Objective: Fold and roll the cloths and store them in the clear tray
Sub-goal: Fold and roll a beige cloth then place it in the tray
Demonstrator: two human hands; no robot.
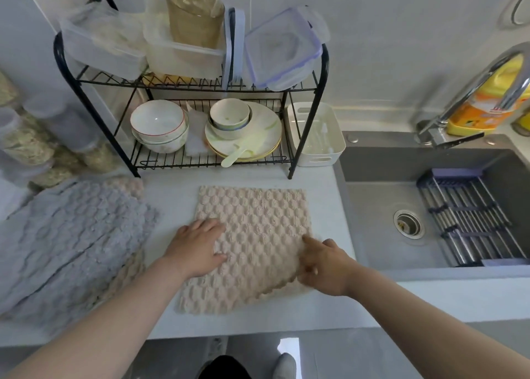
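A beige waffle-textured cloth (252, 235) lies spread flat on the white counter in front of me. My left hand (198, 246) rests palm-down on its left edge with the fingers straight. My right hand (321, 261) is at the cloth's near right edge, index finger lying on top and the other fingers curled around the edge, which is slightly raised there. A pale tray with handle slots (329, 149) stands beside the dish rack, with no cloths in it.
A pile of grey cloths (71, 235) with beige ones beneath lies at the left. The black dish rack (295, 155) with bowls, plates and containers stands behind. The grey sink (372, 221) and the tap (487, 86) are at the right.
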